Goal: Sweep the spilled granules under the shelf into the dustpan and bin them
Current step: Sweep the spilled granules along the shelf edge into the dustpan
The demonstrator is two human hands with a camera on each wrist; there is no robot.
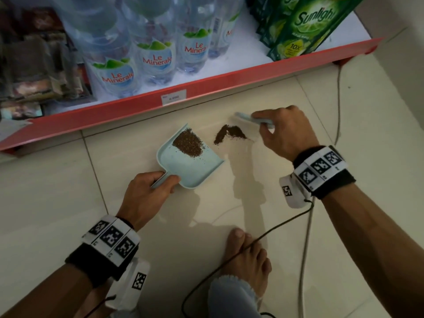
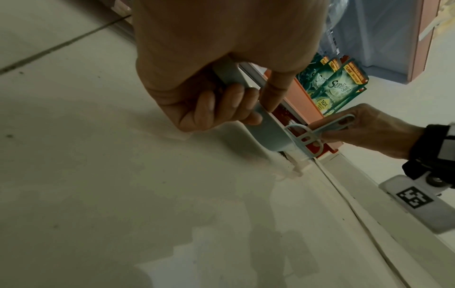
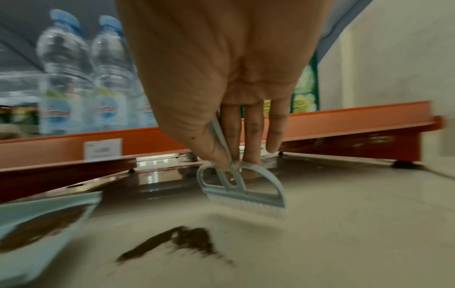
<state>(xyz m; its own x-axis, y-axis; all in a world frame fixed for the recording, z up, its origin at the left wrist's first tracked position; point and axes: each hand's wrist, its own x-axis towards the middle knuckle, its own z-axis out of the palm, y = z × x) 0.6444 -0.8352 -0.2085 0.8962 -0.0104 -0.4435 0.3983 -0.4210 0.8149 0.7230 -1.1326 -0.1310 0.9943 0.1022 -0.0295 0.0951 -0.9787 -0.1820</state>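
A pale blue dustpan (image 1: 195,168) lies on the floor tiles with a heap of brown granules (image 1: 188,143) in it. My left hand (image 1: 149,189) grips its handle (image 2: 231,78). To the right of the pan's lip, a smaller patch of spilled granules (image 1: 229,134) (image 3: 182,241) remains on the tile. My right hand (image 1: 282,131) pinches the handle of a small pale blue brush (image 1: 247,118) (image 3: 243,193), whose white bristles sit just behind the patch, near the shelf. The dustpan (image 3: 37,224) shows at the lower left of the right wrist view.
A red shelf edge (image 1: 183,97) runs across above the spill, stocked with water bottles (image 1: 156,58) and green detergent pouches (image 1: 305,26). A bare foot (image 1: 247,260) and a black cable (image 1: 252,242) lie behind my hands. A wall (image 1: 401,42) stands at the right.
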